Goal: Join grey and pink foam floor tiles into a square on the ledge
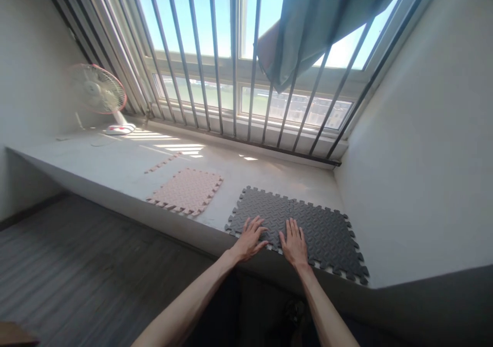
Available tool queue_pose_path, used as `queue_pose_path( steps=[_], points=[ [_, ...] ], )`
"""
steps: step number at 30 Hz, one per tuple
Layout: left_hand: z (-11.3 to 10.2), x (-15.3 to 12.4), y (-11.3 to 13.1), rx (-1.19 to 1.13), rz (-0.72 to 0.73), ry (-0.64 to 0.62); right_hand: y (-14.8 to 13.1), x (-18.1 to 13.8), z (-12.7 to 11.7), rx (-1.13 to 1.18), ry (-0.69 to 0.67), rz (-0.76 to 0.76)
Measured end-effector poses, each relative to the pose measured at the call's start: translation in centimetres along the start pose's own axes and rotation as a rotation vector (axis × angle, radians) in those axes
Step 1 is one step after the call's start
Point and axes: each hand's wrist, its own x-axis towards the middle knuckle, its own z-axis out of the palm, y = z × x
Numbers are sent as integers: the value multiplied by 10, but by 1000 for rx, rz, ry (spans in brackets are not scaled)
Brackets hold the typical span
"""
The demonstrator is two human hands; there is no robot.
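We look down at a pale ledge (115, 157) beneath a window (225, 23) crossed by dark bars (198, 54); near the white wall (435, 131) on the right, a left tile (271, 208) and a right tile (331, 239), both dark grey foam with toothed edges, lie flat side by side and meet at a seam. Our left hand (248, 239) rests palm down on the left tile, near its front edge, with the fingers spread; our right hand (295, 244) lies flat just right of the seam, its fingers straight and close together, pointing towards the window. To the left, apart from the grey pair, we see a pink tile (188, 189); a thin pink strip (164, 163) lies behind it; farther left, a white fan (119, 129) with a reddish rim stands upright; sunlight stripes the ledge beside it. A dark cloth (304, 29) hangs across the window's upper right; below the ledge, at left, we see dark floor (77, 244).
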Motion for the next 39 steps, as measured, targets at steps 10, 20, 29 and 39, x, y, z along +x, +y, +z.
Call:
queue_pose_path(
  steps=[10,20,29,39],
  points=[
    [-123,-111,-165,333,-950,453,-33,-121,-26,333,131,-178],
    [-148,-107,-184,363,-980,242,-101,-173,-10,587,-40,-187],
    [-112,-96,-59,306,-650,483,-199,-51,-17,1279,-230,374],
    [-101,-113,-26,138,-770,742,-200,12,-13,1503,-31,601]
  ],
)
